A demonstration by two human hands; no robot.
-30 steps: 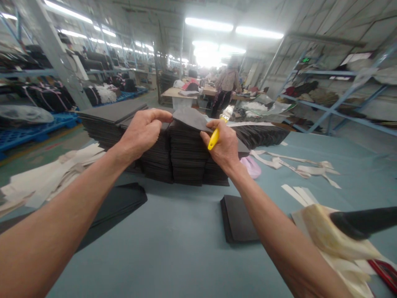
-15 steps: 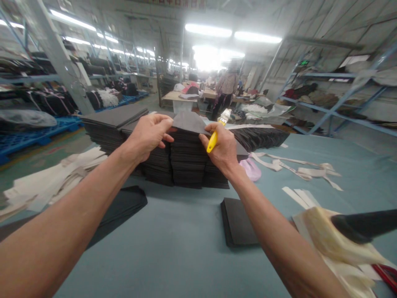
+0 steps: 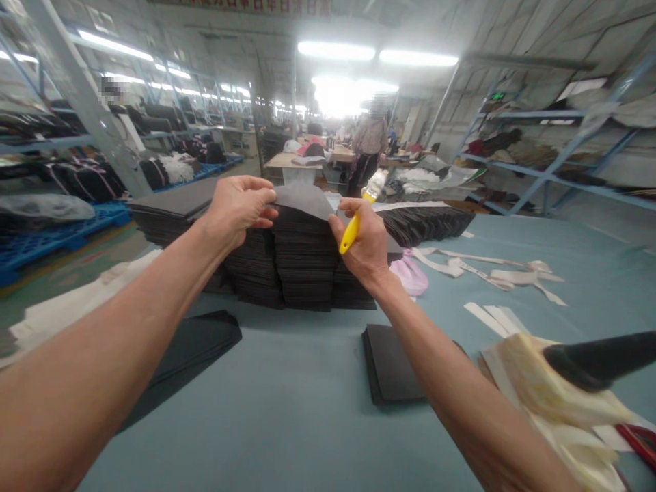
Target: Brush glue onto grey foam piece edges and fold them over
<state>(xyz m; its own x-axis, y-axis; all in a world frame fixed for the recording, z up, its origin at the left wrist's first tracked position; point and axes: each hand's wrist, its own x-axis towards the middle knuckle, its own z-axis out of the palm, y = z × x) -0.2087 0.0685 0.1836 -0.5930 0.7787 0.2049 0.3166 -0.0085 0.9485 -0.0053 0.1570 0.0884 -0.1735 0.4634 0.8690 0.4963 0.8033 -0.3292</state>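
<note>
My left hand [image 3: 236,210] pinches the left edge of a thin grey sheet [image 3: 302,199] lifted off the top of a tall stack of black sheets [image 3: 305,263]. My right hand [image 3: 362,240] grips a yellow-handled brush [image 3: 357,217] and also presses on the right edge of that grey sheet. The brush's pale bristles point up and away, above the stack. Both hands reach out over the blue-grey table [image 3: 287,410].
A small black pile [image 3: 392,362] and a flat black sheet [image 3: 189,355] lie on the table nearer me. White strips [image 3: 486,270] and a pink bag [image 3: 407,273] lie right. Pale paper and a dark handle [image 3: 599,359] sit at the right front. A person [image 3: 366,147] stands far behind.
Both hands and the grey sheet have shifted slightly left and up in the view. The grip on the sheet and on the brush is unchanged.
</note>
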